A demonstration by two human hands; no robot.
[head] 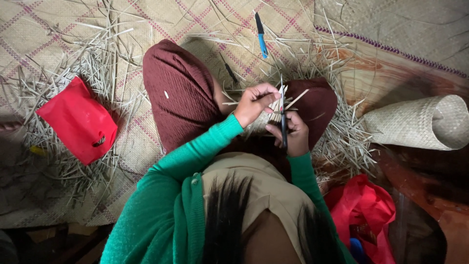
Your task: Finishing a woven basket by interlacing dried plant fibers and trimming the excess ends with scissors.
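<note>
While I sit amid cuttings, both hands work above my knee (312, 100).
My left hand (254, 102) pinches a light, brittle strip (293, 100) near its end; my right hand (292, 137) grips a dark blade (283, 124).

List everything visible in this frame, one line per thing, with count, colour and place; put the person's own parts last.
Woven mat: one, tan with pink checks, covering the floor.
Loose reed strips: many, pale straw, scattered about the knees and around the red pouch.
Red pouch: one, red, lying on the mat at left.
Blue-handled knife: one, blue and dark, on the mat at top centre.
Rolled woven piece: one, tan, lying at right.
Red bag: one, red, lower right.
Dark blade tool: one, dark, held upright in the right hand.
Thin strip: one, pale, between the hands.
Left hand: pinching the strip.
Right hand: closed around the tool.
</note>
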